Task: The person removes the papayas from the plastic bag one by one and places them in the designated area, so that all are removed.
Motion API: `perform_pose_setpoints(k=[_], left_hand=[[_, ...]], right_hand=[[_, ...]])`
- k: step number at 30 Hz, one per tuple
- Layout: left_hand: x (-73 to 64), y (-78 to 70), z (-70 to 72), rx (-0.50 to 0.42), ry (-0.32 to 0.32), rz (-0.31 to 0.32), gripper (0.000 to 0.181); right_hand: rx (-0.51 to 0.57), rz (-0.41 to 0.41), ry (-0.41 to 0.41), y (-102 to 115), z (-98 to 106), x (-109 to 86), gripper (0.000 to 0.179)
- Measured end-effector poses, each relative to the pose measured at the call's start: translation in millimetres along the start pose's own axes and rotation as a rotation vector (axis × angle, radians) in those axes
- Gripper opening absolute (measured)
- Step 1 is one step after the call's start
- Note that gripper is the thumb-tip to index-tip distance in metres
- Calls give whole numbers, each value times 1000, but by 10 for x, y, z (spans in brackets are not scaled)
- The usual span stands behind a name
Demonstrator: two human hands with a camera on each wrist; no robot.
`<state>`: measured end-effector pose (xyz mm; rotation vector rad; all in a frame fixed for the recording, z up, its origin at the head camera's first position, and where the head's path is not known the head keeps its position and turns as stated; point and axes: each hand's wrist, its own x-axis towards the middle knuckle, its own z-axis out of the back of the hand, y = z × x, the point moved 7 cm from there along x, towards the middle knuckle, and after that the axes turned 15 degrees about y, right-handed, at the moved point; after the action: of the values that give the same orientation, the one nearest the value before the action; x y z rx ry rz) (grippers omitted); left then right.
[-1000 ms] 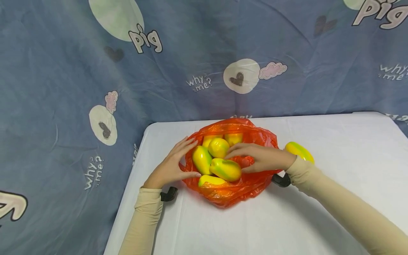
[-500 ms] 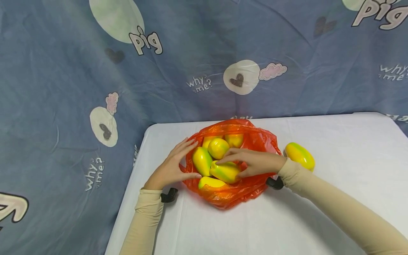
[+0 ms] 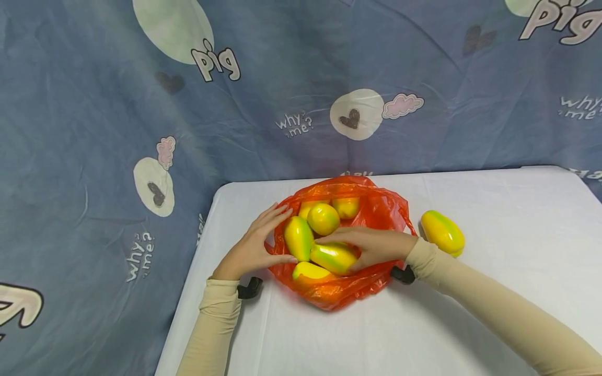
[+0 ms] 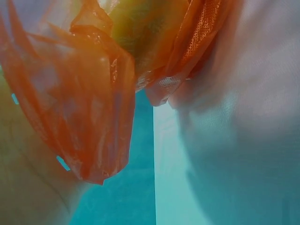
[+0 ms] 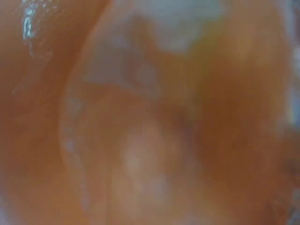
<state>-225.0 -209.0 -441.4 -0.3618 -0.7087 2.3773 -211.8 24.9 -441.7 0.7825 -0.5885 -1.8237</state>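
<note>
A red plastic bag (image 3: 329, 300) lies with its mouth spread wide, several yellow-green mangoes inside. My right hand (image 3: 371, 245) reaches over the bag's right rim and grips a mango (image 3: 331, 257) on top, thumb at its near end and fingers over its far side. At the left rim is my left hand (image 3: 256, 245), its fingers extended along the bag's edge and its thumb near another mango (image 3: 298, 239). In the left wrist view, red film (image 4: 93, 103) hangs in front of a mango. Blurred red film (image 5: 150, 140) fills the right wrist view.
One more mango (image 3: 443, 232) lies outside the bag, right of it on the white table (image 3: 517, 261). Behind the table hangs a blue printed cloth (image 3: 263, 78). Black wrist mounts (image 3: 250, 288) sit under both wrists.
My right hand has moved left and slightly down from beside the top mango and closed around it. The left hand and the bag stay nearly where they were.
</note>
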Motion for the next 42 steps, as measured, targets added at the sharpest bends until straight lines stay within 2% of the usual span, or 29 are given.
perform_pose_setpoints(k=[15,23,28,34,42], left_hand=[[-16,9,2,-5,2,2,108],[-19,10,15,-6,-5,10,109],[-11,16,11,-10,-6,5,108],[-11,19,13,1,-7,-4,108],[-14,-11,12,1,-4,-4,107]], right_hand=[[-22,-52,-33,-44,-42,-5,80],[-15,-80,-76,-86,-38,-38,81],[20,-90,-95,-135,-33,-63,85],[90,-63,-122,-160,-39,-106,87],[190,-57,-205,-153,-15,-251,86]])
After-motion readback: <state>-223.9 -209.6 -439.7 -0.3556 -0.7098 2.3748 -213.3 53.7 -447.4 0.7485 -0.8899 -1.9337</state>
